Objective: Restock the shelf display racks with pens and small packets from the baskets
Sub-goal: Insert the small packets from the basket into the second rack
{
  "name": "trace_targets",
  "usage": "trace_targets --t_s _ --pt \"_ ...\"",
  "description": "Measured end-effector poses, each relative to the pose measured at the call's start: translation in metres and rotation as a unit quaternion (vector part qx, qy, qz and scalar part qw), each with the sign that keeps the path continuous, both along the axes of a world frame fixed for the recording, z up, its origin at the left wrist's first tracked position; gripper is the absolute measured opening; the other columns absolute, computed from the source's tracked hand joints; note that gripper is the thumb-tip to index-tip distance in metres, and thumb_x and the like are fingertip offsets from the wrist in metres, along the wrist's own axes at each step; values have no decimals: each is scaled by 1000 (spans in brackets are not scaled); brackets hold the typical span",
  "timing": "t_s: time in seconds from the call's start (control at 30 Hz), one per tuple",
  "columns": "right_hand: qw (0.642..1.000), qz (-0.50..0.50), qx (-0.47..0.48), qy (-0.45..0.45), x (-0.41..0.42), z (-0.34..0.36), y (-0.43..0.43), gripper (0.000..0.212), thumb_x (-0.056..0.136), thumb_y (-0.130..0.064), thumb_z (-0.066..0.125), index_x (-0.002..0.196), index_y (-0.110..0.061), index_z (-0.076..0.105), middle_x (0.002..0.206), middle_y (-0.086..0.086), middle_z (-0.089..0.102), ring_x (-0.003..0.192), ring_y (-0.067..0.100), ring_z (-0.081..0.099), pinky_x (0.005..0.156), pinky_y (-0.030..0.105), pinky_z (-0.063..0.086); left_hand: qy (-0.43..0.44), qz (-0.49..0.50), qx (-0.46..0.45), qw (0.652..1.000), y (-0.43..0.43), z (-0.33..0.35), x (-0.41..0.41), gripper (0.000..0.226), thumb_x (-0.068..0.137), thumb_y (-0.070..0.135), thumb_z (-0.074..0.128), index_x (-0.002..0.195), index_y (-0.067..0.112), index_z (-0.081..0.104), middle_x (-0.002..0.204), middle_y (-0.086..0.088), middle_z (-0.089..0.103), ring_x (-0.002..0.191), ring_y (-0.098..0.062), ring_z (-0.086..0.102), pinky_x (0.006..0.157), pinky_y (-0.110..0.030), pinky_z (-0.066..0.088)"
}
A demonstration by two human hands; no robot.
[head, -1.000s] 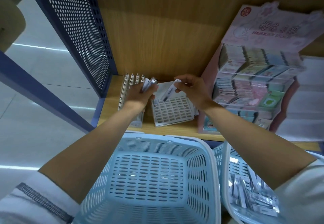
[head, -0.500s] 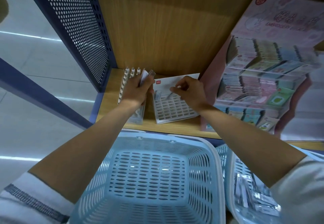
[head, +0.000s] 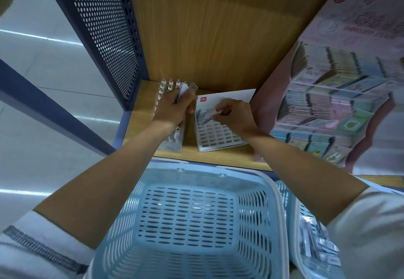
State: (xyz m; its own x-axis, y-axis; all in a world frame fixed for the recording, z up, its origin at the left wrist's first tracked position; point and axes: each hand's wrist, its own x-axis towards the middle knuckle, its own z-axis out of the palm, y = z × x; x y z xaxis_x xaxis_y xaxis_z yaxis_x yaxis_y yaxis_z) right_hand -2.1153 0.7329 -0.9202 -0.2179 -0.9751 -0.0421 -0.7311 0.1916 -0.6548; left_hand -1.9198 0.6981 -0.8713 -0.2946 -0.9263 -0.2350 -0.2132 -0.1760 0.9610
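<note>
Packet pinched in right grip, fingers curled, touching top rows of white slotted rack on shelf. Bundle of packets clutched in left grip, above pen rack just beside. Blue basket in front; second basket at right, holding more packets.

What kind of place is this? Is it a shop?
Probably a stationery shop. A wooden shelf holds pens and a pink stand packed with sticker packs. The left hand grips packets, the right hand pinches one at a white rack; blue baskets sit below.
</note>
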Motion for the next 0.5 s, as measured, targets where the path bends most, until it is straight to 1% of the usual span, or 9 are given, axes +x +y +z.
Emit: trace_targets --t_s 0.07,0.17,0.23,0.3,0.37,0.43,0.5 --pt "1000 -5 -11 -2 -1 3 0 22 70 -20 83 88 -14 72 82 -6 69 71 7 66 76 30 56 1 -2 2 1000 -1 0 0 35 100 35 49 99 3 64 68 -3 56 37 -4 41 39 -23 35" --pt "999 -14 -34 17 -2 3 0 17 72 -23 82 81 -15 70 72 -8 67 64 7 66 71 27 54 4 1 4 1000 -1 1 1 34 100 34 50 99 3 64 67 -3 56 37 -5 41 39 -24 34" --pt "999 -19 -36 19 -1 0 0 16 72 -25 81 78 -17 69 70 -7 69 62 5 65 68 25 53 9 -1 5 1000 0 1 1 33 100 33 50 97 4 64 66 -3 56 37 -4 41 38 -23 34" --pt "999 -28 -40 17 1 -6 0 15 72 -25 81 76 -19 68 68 -7 68 60 3 63 63 20 49 10 -7 4 1000 0 1 1 31 100 33 49 96 5 64 66 -2 56 37 -3 41 38 -22 34" --pt "998 -37 -51 15 4 -10 0 13 73 -22 80 77 -18 69 65 -6 67 58 0 60 60 11 42 12 -13 4 1000 0 1 1 31 101 32 49 97 6 64 66 -3 56 37 -3 41 38 -22 34" --pt "996 -41 -71 25 5 -10 0 12 74 -21 79 80 -16 70 66 -7 66 57 -2 58 60 5 39 14 -16 7 1000 0 1 3 31 101 32 48 98 5 64 67 -3 56 37 -3 42 38 -22 35" --pt "994 -46 -97 28 4 -9 0 14 74 -22 79 82 -14 71 69 -7 68 60 1 61 63 9 44 19 -18 9 1000 -1 1 4 30 101 32 48 98 6 64 67 -3 55 37 -3 41 38 -21 35"
